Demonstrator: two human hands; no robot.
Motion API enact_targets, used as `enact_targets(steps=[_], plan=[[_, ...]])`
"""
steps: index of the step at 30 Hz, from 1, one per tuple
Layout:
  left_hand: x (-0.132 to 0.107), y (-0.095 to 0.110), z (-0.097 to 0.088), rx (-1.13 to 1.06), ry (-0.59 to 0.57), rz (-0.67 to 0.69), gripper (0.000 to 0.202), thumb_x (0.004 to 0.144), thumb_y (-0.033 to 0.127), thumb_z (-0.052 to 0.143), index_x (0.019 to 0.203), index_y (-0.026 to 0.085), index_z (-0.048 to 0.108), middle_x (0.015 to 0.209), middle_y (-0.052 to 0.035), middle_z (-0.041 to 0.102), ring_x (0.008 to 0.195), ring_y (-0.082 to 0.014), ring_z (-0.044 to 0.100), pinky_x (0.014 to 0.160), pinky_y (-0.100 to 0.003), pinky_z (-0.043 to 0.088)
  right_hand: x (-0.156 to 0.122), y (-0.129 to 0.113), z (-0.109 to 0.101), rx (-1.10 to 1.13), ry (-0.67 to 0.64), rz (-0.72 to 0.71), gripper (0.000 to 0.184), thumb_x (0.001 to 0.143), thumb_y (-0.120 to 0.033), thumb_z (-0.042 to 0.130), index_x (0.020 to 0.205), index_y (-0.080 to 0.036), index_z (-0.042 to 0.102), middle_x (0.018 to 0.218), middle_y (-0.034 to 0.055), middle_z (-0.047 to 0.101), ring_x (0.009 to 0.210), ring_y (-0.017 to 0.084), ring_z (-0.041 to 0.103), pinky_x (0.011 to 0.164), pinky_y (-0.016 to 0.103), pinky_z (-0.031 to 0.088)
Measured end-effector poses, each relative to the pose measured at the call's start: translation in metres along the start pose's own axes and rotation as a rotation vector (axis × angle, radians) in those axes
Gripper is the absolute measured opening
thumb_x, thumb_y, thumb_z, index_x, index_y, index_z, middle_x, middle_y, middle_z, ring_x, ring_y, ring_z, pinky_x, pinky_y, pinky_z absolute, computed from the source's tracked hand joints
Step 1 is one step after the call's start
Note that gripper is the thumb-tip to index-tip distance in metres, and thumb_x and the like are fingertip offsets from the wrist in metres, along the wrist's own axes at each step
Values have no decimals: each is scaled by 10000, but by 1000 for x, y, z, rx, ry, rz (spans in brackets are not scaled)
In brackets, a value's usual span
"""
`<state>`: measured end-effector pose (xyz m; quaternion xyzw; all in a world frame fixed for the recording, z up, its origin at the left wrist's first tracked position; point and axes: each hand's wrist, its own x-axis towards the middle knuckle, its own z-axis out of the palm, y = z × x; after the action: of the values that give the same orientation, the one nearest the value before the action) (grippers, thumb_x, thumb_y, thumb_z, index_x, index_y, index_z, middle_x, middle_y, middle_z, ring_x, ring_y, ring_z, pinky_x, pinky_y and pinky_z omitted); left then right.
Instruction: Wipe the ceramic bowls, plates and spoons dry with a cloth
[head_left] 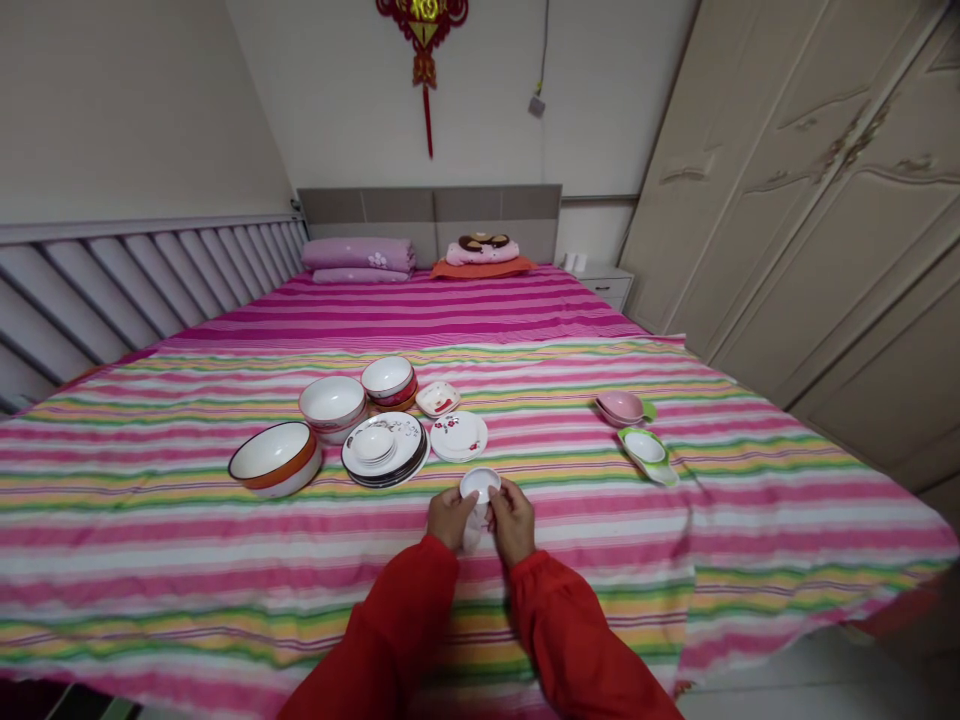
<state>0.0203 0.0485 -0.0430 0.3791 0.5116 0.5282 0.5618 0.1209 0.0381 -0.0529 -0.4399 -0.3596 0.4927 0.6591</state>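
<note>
Left hand (450, 517), right hand (513, 522) pinching small round white ceramic-looking bowl (480, 482) from opposite sides | midway between, over multicoloured striped bedcloth (630, 545) | white red-flowered round plate (460, 440) just ahead-left, left hand nearer

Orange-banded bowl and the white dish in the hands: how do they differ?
The orange-banded bowl is larger than the white dish. The bowl has an orange outer band and dark rim; the dish looks plain white. The bowl stands on the striped cloth; the left hand and right hand hold the dish. Both are white inside.
</note>
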Motion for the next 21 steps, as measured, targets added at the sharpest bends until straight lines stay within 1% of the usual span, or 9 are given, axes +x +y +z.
enact_targets(steps=[2,4,7,9,11,14,16,18,21], plan=[[-5,5,0,7,-44,14,319,484,366,779,623,111,646,510,7,596,478,-120,518,492,-237,385,1,-1,-2,-14,-7,7,299,717,-430,642,845,-166,587,398,-79,481,305,69,375,318,197,313],[-11,9,-1,2,-95,26,328,459,337,794,652,111,655,566,-7,623,548,-139,552,553,-249,416,3,-2,-5,14,-14,13,274,711,-421,648,802,-169,593,391,-72,493,305,72,380,326,199,303],[-17,14,-7,2,-104,64,365,489,344,770,759,122,663,681,-22,650,649,-153,575,627,-256,429,8,-2,-9,72,-84,54,279,704,-389,656,849,-153,628,401,-62,513,307,69,379,336,197,273],[-17,15,-9,18,-73,93,333,564,364,708,802,137,652,699,-12,637,642,-139,554,611,-244,412,11,-2,-12,78,-148,98,313,699,-371,660,907,-137,646,390,-61,508,298,63,357,335,193,238],[-15,17,-10,44,-62,111,247,613,349,652,754,146,643,655,4,606,608,-126,520,581,-234,388,12,-2,-13,64,-189,129,335,692,-364,666,932,-129,655,376,-63,498,292,57,336,335,191,208],[-14,19,-7,88,-97,135,125,585,271,643,589,150,615,574,17,553,578,-119,478,570,-230,365,11,-2,-13,58,-181,135,338,678,-369,679,917,-130,666,374,-63,490,299,55,331,337,192,197],[-15,21,-7,111,-119,155,84,578,230,629,556,151,612,566,16,544,585,-123,471,578,-232,360,11,-2,-13,62,-161,131,337,672,-374,685,904,-130,670,378,-61,489,303,55,333,339,193,200],[-17,21,-9,120,-130,167,89,600,222,601,632,152,645,608,8,569,615,-134,488,599,-238,368,11,-2,-13,66,-148,126,339,670,-374,687,903,-128,672,380,-61,489,304,54,332,342,194,202],[-19,22,-13,77,-181,163,208,632,224,566,801,154,665,695,-3,605,679,-150,523,645,-250,390,12,-2,-13,68,-175,127,322,674,-367,687,888,-127,671,383,-61,491,300,49,324,339,192,195]])
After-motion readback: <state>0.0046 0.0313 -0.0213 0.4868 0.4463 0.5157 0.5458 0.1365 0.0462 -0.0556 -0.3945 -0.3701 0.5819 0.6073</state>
